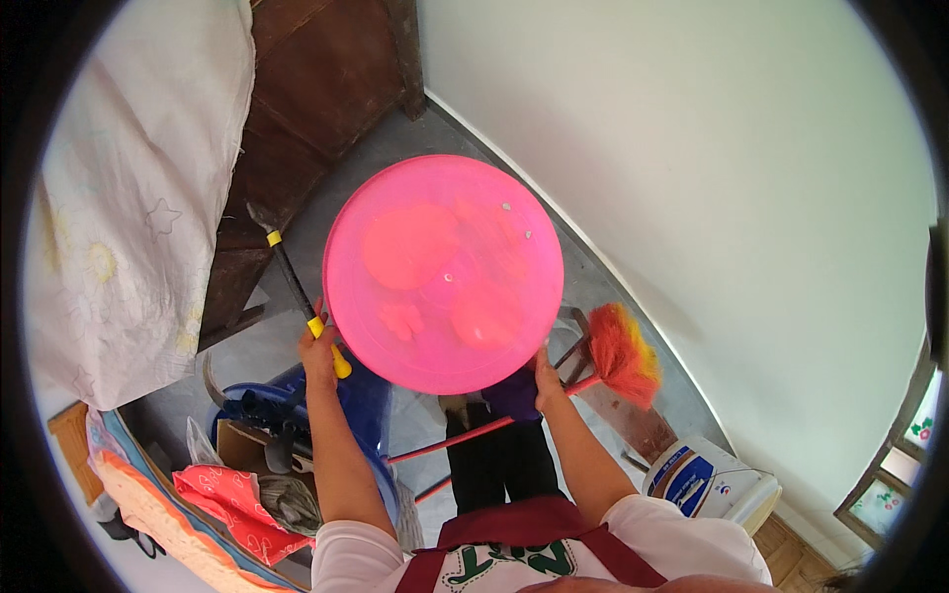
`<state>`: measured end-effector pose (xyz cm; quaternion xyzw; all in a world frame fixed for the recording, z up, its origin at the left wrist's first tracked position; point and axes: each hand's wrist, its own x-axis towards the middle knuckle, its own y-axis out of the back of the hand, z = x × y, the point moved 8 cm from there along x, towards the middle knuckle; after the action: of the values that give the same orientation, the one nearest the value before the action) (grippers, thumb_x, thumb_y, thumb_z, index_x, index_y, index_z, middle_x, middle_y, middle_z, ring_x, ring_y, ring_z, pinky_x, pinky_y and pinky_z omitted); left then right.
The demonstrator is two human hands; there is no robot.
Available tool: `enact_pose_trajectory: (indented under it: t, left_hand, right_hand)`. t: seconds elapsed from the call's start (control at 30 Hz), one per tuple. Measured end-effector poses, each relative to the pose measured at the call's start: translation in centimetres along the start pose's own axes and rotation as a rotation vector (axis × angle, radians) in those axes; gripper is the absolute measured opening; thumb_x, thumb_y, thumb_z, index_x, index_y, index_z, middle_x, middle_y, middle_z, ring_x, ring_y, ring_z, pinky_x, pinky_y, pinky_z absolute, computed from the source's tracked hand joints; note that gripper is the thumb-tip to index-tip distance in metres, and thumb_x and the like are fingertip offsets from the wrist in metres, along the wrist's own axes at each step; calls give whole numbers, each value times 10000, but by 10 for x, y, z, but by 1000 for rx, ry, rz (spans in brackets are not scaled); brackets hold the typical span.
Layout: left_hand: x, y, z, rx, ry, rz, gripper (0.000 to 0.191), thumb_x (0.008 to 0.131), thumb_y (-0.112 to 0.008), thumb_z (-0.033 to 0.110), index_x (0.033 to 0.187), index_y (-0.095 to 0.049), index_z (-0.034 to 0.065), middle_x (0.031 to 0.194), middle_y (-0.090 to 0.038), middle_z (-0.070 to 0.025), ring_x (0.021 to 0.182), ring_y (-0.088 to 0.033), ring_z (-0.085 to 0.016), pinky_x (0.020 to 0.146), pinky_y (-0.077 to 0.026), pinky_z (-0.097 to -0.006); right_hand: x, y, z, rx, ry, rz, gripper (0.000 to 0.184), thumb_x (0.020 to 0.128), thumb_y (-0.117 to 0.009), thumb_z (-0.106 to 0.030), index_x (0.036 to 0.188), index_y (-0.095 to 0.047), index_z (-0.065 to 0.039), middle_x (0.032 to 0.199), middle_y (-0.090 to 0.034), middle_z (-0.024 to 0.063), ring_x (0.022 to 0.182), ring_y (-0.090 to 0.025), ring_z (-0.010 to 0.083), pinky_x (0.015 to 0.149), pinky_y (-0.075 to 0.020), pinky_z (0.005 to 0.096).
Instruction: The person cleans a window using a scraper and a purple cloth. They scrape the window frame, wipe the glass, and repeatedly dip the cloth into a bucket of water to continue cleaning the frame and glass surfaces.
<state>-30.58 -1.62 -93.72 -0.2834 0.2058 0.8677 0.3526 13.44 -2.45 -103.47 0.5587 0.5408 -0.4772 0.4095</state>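
Observation:
A round translucent pink plastic item [445,274], with blurred coloured shapes showing on or through it, is held up before me. My left hand [319,348] grips a tool with a black shaft, yellow bands and a metal head [291,274], and lies at the pink item's lower left edge. Under its lower right edge is my right hand [547,376], partly hidden, next to a dark purple cloth or object [514,393]. A broom with orange and yellow bristles [624,356] lies to the right of my right hand, its red handle passing below both hands.
Blue plastic containers [363,408] and a cardboard box [241,443] stand lower left, near a red patterned bag [237,511]. Dark wooden furniture [319,89] and a draped cloth [148,222] are upper left. A white wall [667,148] and a white bucket [708,482] are right.

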Motion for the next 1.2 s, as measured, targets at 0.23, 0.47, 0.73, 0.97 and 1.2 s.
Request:
enact_pose_trajectory:
  t: [0.23, 0.47, 0.73, 0.97, 1.2]
  left_hand:
    - [-3, -25, 65, 71, -280, 29, 555, 853, -547, -65, 1401, -518, 18, 1259, -636, -138, 1041, -629, -170, 884, -495, -281]
    - [-23, -35, 133, 285, -362, 48, 542, 814, -541, -83, 1338, -594, 49, 1136, -697, -144, 1027, -656, -180, 904, -508, -296]
    - [-55, -71, 169, 505, -487, 42, 459, 845, -637, -14, 1297, -631, 64, 1117, -707, -124, 1003, -657, -159, 887, -510, -295]
    - [-77, -123, 179, 738, -678, -24, 431, 860, -735, 99, 1272, -630, 27, 999, -687, -92, 881, -623, -138, 816, -495, -261]
    - [-97, -188, 152, 615, -382, -467, 415, 839, -726, 30, 1245, -641, 7, 1080, -699, -89, 881, -655, -145, 814, -530, -272]
  right_hand:
    - [30, -6, 1, 197, -70, -249, 801, 848, -657, -613, 1397, -496, -52, 1343, -585, 160, 1172, -601, 283, 1008, -492, 441]
    - [58, -29, 46, 214, -176, -367, 733, 826, -733, -514, 1364, -539, -57, 1311, -612, 137, 1185, -590, 283, 1023, -474, 441]
    - [61, -57, 54, 132, -168, -420, 684, 825, -752, -436, 1357, -547, -58, 1300, -621, 131, 1182, -595, 275, 1025, -475, 439]
    - [60, -103, 95, 22, -244, -512, 647, 825, -769, -367, 1350, -553, -59, 1290, -629, 126, 1178, -599, 268, 1026, -475, 436]
    - [-10, -217, 163, 590, -268, -689, 658, 833, -762, -423, 1343, -549, -65, 1261, -652, 110, 1112, -642, 232, 1008, -501, 430]
